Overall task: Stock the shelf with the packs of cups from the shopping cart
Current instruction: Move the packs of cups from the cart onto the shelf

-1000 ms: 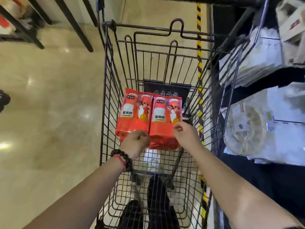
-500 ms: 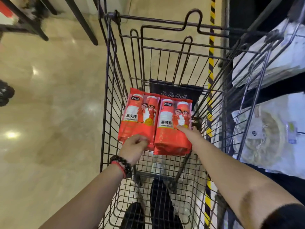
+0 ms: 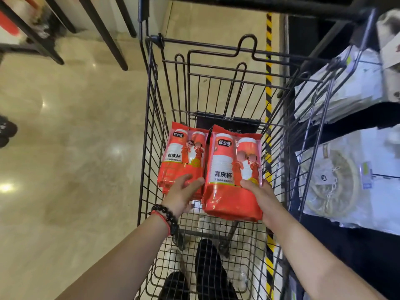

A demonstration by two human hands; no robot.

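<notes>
Our left hand (image 3: 184, 191) lies on the left pack (image 3: 181, 156) in the cart (image 3: 151, 131), fingers (image 3: 195, 182) loosely spread across its lower end, not closed round it. Our right hand (image 3: 263, 200) grips the right pack (image 3: 233, 172), fingers curled over its right edge, tilted above the cart floor. The shelf (image 3: 355, 118) of white packets stands beyond the cart's right wall.
</notes>
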